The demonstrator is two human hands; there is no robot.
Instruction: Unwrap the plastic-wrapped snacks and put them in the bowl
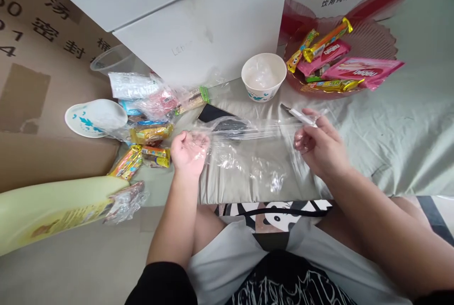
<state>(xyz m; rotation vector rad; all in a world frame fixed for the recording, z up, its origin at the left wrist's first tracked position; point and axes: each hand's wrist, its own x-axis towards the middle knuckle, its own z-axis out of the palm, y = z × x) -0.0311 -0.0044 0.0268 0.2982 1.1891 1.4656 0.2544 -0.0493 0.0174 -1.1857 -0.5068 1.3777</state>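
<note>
On the brown carton (pixel 53 87) at left, dark print shows "50" twice, a "1", a "4" and the Chinese characters "汤", "密封" and "桶". The red and white box (pixel 328 9) at upper right reads "娃哈哈" in large red characters, with "饮用纯净水" in smaller dark ones below. Lettering on the pink packets (pixel 369 66), handwriting on the white box (pixel 213 26) and print on the yellow bottle (pixel 60 203) are too unclear to read surely.

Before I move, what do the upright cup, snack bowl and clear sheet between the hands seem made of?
The upright cup: likely matte white paper, from its rolled rim and blue print. The snack bowl: glossy plastic or glass, pinkish, see-through and ribbed; can't tell which. The clear sheet: plastic film, showing wrinkles and glare.
</note>
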